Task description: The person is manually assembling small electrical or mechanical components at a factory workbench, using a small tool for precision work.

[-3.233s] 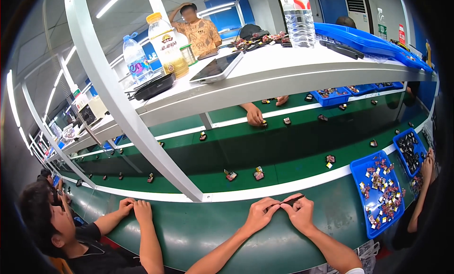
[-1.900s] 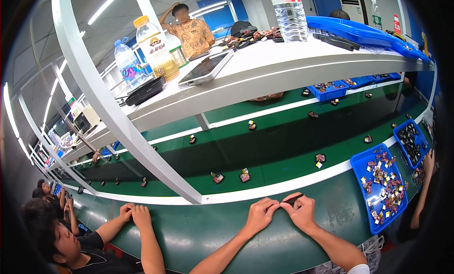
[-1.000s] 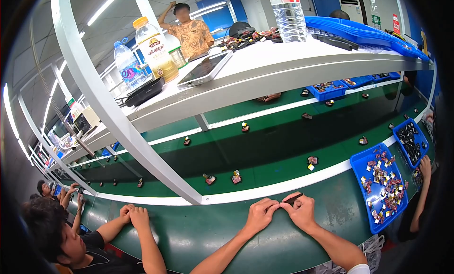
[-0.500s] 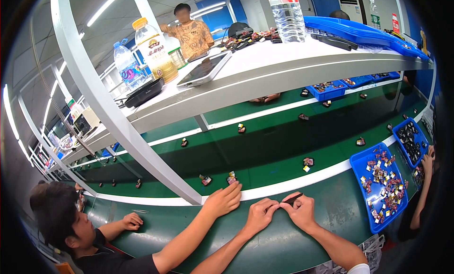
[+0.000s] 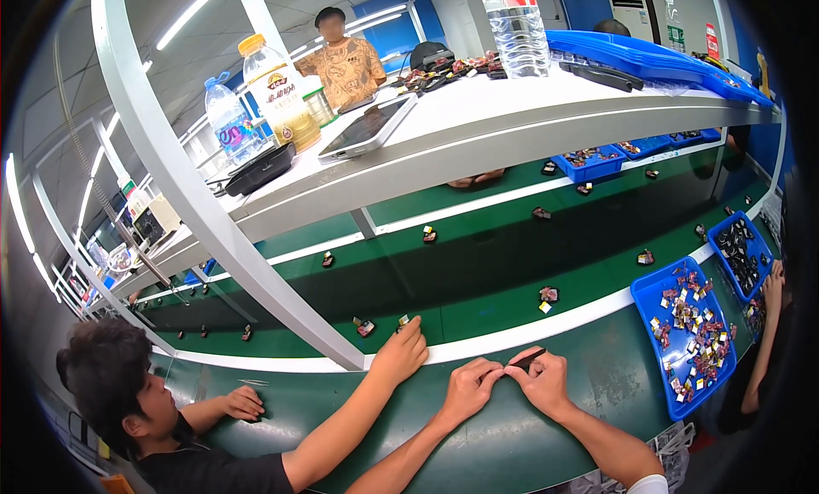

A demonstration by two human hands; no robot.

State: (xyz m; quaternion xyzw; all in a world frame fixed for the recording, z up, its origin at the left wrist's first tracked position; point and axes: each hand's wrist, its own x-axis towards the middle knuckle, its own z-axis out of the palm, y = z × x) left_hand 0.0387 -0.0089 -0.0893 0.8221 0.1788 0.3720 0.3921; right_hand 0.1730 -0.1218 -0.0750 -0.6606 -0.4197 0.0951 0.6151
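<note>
Over the green worktop, my left hand and my right hand meet at their fingertips. A slim black piece sticks out from the closed fingers of my right hand; its exact kind does not show. My left fingers are pinched against the right ones, and whatever they grip is hidden. To my right lies a blue tray holding many small parts in dark red, yellow and white.
A green conveyor belt carries spaced small parts, including one ahead of me. At left, a co-worker's hand reaches onto the belt; metal tweezers lie nearby. A shelf with bottles and a phone hangs above. Another blue tray holds black pieces.
Parts on the near belt have shifted left. The co-worker's reaching hand has moved slightly left and now covers part of a piece. My own hands look almost unmoved.
</note>
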